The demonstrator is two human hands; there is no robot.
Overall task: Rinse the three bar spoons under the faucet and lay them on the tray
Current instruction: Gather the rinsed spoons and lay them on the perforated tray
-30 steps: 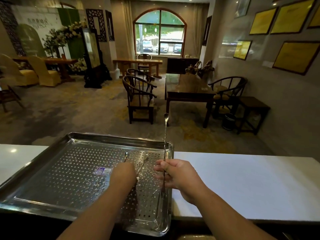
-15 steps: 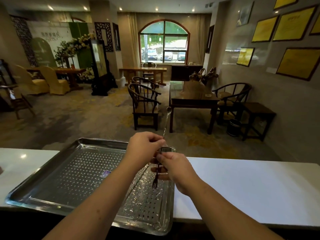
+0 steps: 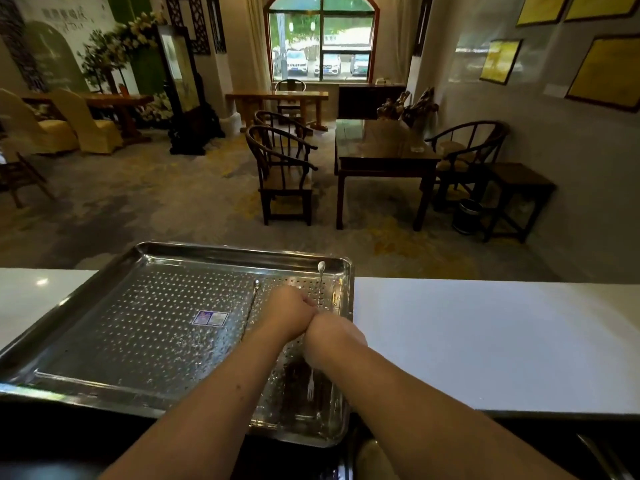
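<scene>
From the head view, my left hand (image 3: 289, 311) and right hand (image 3: 332, 336) meet over the right part of the perforated tray (image 3: 114, 344), knuckles up, so my fingers are hidden and I cannot tell how they grip. A bar spoon (image 3: 321, 275) runs under both hands: bowl at the far rim, fork end near. Half a second ago it stood raised above the tray; now it is low. Another bar spoon (image 3: 251, 303) lies just left, on the white tabletop (image 3: 485, 341) side's opposite.
</scene>
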